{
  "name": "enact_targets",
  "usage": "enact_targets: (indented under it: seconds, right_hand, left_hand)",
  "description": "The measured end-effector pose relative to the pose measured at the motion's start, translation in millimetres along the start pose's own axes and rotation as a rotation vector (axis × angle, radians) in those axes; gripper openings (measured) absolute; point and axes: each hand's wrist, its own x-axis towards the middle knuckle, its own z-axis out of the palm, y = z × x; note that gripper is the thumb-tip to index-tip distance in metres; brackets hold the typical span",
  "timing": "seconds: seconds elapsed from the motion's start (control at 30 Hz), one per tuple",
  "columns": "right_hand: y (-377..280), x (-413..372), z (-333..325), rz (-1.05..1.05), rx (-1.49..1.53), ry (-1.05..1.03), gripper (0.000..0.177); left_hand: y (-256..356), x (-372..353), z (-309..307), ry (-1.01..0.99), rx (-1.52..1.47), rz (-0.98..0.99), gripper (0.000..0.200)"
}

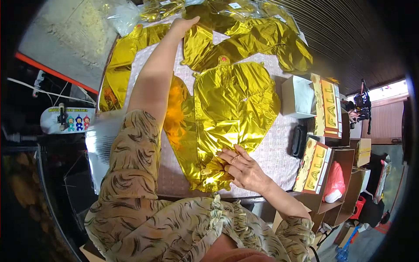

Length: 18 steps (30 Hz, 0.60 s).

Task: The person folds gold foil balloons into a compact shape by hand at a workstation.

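Note:
Several flat gold foil pieces lie on a pale patterned cloth. My left hand (185, 25) reaches to the far side, over a gold foil piece (200, 46); its thumb points right, and the rest of its fingers are hard to make out. My right hand (245, 169) rests near the table's front edge on the narrow lower end of a large gold foil piece (235, 100), its fingers spread over the crumpled part. That piece has a small red mark on its top tab. Another foil piece (181, 126) lies partly under its left side.
On the right stand an open white box (298, 97), a black case (299, 141) and cartons marked FALL (330, 108). A red bag (335, 180) sits in a carton. Clear plastic (123, 18) and wrapped foil lie at the back. A skateboard deck (54, 120) is at the left.

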Motion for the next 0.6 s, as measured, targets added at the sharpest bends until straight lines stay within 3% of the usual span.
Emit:
enact_targets:
  seconds: [0.03,0.07,0.13,0.17,0.27,0.3,0.33,0.4,0.6]
  right_hand:
    - [0,1,-1,0.005,0.008,-0.002,0.020]
    - [-1,0,-1,0.011,0.017,-0.005,0.019]
    - [-1,0,-1,0.025,0.039,-0.015,0.019]
    - [-1,0,-2,0.031,0.056,-0.026,0.019]
    - [1,-1,-1,0.041,0.073,-0.035,0.018]
    - [1,-1,-1,0.045,0.076,-0.037,0.018]
    - [1,-1,-2,0.054,0.087,-0.043,0.018]
    - [0,0,-3,0.067,0.096,-0.051,0.019]
    - [1,1,-2,0.079,0.102,-0.040,0.021]
  left_hand:
    - [43,-68,-3,0.026,0.072,0.079,0.080]
    - [45,-69,3,0.021,0.073,0.074,0.080]
    - [48,-72,11,0.368,0.504,0.339,0.059]
    - [50,-73,13,0.361,0.505,0.337,0.059]
    - [65,-75,11,0.317,0.431,0.664,0.049]
    - [99,-114,7,0.177,0.300,0.513,0.047]
    - [99,-110,8,0.173,0.299,0.512,0.047]
    - [94,-87,9,0.421,0.148,0.594,0.038]
    - [34,-5,-16,0.438,0.254,0.551,0.046]
